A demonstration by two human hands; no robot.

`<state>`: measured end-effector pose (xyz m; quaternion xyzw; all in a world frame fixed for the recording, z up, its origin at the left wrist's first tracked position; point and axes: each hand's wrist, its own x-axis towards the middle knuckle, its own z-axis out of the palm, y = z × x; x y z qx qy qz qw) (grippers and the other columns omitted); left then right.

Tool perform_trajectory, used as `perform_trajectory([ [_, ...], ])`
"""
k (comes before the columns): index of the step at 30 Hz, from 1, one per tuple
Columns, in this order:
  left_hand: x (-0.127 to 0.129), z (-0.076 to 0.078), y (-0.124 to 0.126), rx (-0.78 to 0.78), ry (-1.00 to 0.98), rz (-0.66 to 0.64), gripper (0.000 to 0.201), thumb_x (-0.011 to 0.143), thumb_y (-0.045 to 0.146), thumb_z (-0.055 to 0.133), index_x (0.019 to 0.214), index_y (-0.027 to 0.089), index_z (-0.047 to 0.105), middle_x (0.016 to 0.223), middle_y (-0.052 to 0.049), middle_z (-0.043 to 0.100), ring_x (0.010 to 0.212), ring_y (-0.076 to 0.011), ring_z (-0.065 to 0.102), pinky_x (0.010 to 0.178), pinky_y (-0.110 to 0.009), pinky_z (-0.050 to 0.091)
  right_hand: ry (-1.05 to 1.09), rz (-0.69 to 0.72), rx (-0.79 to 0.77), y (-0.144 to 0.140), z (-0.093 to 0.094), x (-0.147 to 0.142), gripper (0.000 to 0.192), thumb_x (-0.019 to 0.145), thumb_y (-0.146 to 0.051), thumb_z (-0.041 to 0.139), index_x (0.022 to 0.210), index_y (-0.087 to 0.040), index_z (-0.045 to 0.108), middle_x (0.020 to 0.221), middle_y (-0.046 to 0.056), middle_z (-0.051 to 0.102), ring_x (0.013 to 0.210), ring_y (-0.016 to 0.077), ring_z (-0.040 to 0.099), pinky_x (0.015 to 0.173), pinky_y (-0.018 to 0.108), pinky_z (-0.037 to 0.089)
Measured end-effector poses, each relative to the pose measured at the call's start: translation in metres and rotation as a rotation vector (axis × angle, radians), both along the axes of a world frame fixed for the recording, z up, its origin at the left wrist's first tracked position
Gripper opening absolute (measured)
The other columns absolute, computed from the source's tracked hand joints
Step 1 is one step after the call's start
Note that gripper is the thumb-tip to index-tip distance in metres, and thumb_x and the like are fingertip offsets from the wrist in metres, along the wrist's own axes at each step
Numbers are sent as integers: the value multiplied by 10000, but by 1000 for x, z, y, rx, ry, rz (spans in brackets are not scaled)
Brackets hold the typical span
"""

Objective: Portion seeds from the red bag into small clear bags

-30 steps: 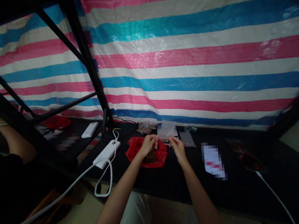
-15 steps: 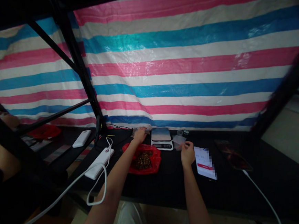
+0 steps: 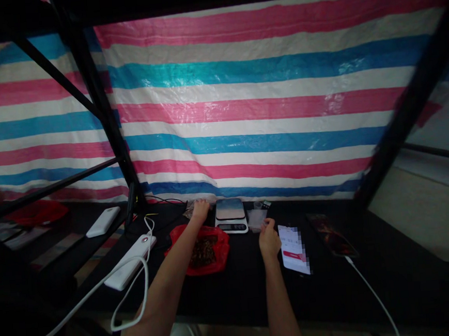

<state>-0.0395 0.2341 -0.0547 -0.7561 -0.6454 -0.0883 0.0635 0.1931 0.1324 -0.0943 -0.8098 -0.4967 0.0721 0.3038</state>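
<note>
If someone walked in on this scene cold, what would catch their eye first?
First, the shiny pink, blue and white striped tarp filling the whole back. Below it, on the dark tabletop, a crumpled red plastic bag of brown bits lies left of centre, with the left hand reaching past it beside the small silver digital scale. The right hand hovers near a white phone; a white power bank sits far left.

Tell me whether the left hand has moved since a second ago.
Yes. The left hand left the spot over the red bag and reached away from the person, now resting left of the scale.
</note>
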Motion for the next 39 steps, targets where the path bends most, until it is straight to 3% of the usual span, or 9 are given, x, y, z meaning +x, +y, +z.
perform_trajectory([
  [8,-21,11,-7,53,-171,91,283,842,200,390,872,137,664,895,-139,641,878,-232,589,748,-309,421,20,14,44,-2,3,5,222,864,-351,363,979,-236,515,783,59,654,747,219,619,540,260,348],
  [13,-30,19,-10,129,-399,123,348,867,338,364,1034,167,616,933,-111,656,855,-202,600,697,-258,420,-50,-83,84,-2,5,2,276,872,-364,323,999,-221,523,764,94,643,672,246,618,507,281,354],
  [21,-29,36,-16,163,-865,-124,377,820,386,436,993,115,634,923,-87,674,817,-175,604,706,-243,437,-14,-144,288,-3,13,-2,417,864,-377,304,1206,-185,447,987,164,578,720,243,611,550,312,394],
  [23,-25,40,-25,88,-1089,-241,401,767,415,505,939,83,649,878,-98,678,784,-184,601,705,-258,438,108,-36,411,0,16,-6,436,848,-413,326,1175,-186,504,972,138,594,737,225,596,577,303,399],
  [26,-15,42,-46,-130,-1293,-368,432,676,450,599,898,85,661,813,-81,679,712,-170,589,670,-256,434,470,293,531,8,16,-19,462,783,-476,433,1122,-190,562,880,80,620,666,171,566,547,259,405],
  [29,-5,39,-67,-300,-1345,-443,434,638,464,633,864,95,669,771,-62,673,673,-149,572,642,-243,422,890,603,475,16,11,-37,506,718,-519,512,1056,-151,594,701,47,613,558,146,538,420,216,364],
  [31,-1,33,-75,-346,-1352,-449,439,644,471,626,863,93,664,752,-59,666,657,-142,565,639,-242,418,1034,688,429,18,7,-46,460,684,-510,565,948,-140,629,627,31,594,491,125,509,363,194,319],
  [34,0,22,-81,-278,-1329,-344,453,672,481,587,897,91,637,761,-64,654,651,-143,559,622,-245,414,1078,686,433,16,4,-55,400,651,-484,616,840,-133,649,617,23,591,419,87,458,322,177,284],
  [39,8,16,-101,284,-1022,61,336,758,461,489,842,151,590,762,-34,623,663,-135,548,626,-232,388,923,652,542,8,5,-63,356,737,-442,545,889,-142,662,737,53,617,520,128,556,435,242,465],
])
